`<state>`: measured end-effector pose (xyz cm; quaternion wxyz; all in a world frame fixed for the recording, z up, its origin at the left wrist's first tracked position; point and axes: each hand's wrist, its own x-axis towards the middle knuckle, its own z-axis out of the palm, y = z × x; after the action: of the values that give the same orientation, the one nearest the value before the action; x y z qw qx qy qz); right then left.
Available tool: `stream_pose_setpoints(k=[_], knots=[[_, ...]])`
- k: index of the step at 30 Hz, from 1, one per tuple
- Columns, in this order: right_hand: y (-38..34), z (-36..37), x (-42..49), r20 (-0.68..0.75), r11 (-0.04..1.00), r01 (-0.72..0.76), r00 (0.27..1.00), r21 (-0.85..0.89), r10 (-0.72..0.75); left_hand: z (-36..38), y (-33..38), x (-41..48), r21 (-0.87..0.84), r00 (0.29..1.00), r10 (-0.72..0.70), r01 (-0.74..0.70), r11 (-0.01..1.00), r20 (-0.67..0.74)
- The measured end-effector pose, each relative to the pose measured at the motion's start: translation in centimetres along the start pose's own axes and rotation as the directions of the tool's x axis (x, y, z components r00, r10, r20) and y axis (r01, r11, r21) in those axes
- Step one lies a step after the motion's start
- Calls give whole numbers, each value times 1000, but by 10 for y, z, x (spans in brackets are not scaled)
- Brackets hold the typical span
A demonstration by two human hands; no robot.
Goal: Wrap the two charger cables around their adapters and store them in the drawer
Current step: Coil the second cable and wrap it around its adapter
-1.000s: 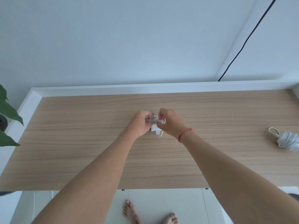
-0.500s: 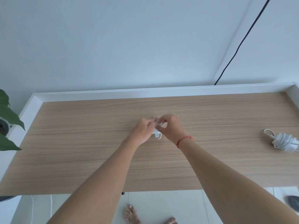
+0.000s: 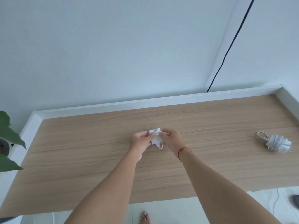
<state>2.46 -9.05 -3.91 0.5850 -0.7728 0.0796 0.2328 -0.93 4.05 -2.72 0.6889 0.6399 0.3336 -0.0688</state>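
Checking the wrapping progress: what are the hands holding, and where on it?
The left hand and right hand grip the white charger adapter by its opposite sides, near its upper end.

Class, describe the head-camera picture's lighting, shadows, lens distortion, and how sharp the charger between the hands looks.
Head view: soft, even light, no glare on the wooden desk; only faint shadows beside the wrapped charger at right; the wide-angle lens bows the black wall cable; the white charger held between left hand and right hand looks slightly soft, its cable turns indistinct.
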Motion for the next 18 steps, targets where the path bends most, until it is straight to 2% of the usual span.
stream_pose_setpoints(k=[4,13,18], knots=[[7,-41,-8,-98,998,-8,995,64,15,44,0,-5,24,997,25,-27,999,70],[45,-214,-23,-384,994,-83,917,77,106,228,-6,-38,102,963,48,-77,992,263],[68,-268,-29,-402,993,-99,908,64,116,288,-20,-52,141,958,24,-67,988,285]])
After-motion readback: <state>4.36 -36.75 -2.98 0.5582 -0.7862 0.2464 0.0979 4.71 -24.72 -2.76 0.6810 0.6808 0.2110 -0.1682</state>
